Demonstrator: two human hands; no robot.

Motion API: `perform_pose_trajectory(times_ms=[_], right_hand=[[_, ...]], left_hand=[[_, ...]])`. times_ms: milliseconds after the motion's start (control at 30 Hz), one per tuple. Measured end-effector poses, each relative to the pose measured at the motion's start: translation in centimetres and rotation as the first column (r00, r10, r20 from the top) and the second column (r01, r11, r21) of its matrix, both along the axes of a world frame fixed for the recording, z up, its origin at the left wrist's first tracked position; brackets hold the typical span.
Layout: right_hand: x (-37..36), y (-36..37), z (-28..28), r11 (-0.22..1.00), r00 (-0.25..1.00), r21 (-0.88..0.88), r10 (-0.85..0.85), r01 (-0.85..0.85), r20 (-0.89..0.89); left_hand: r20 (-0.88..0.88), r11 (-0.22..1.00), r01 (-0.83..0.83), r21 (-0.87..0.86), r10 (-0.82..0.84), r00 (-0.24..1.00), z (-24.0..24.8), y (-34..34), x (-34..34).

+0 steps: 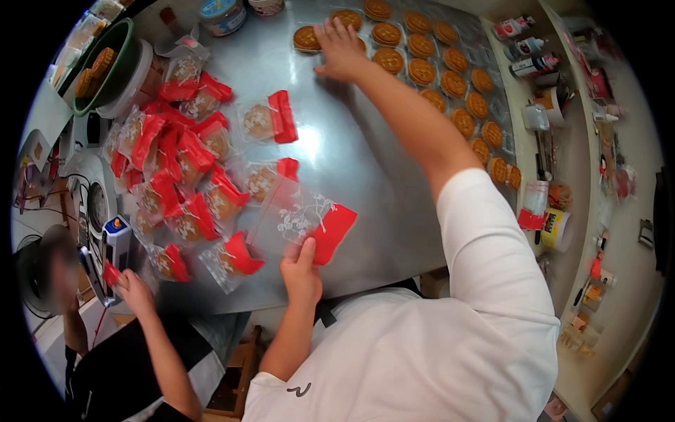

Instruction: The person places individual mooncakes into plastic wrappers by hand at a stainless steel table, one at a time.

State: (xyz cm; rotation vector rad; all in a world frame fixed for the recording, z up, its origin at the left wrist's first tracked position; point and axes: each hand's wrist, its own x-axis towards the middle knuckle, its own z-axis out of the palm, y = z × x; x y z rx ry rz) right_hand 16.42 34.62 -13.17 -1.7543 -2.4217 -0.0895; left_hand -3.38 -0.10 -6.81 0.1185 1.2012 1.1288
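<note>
Partly hidden — one round pastry [362, 46] behind the right hand [341, 53].

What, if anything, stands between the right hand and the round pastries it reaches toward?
Nothing visible: the right hand is in among the round pastries, with no other object between; whether it touches one is unclear.

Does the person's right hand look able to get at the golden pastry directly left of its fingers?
Most likely yes: the right hand is spread right beside the pastry, with nothing visible between them. The left hand, holding a bag, is well away.
</note>
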Motion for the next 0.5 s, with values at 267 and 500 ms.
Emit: perform_pose_trajectory(times_ms=[267, 500], right_hand=[[-4.7, 2.8, 1.6, 0.980, 0.995, -0.196, 0.041, -0.022, 0.094], [-4.7, -4.6, -1.3, 0.994, 0.918, -0.072, 0.045, -0.079, -0.393]], left_hand=[[0.026, 0.981, -0.072, 0.182, 0.068, 0.997, -0.4, 2.1, -6.0], [0.078, 0.962, -0.234, 0.141, 0.225, 0.971, 1.4, 6.7, -5.4]])
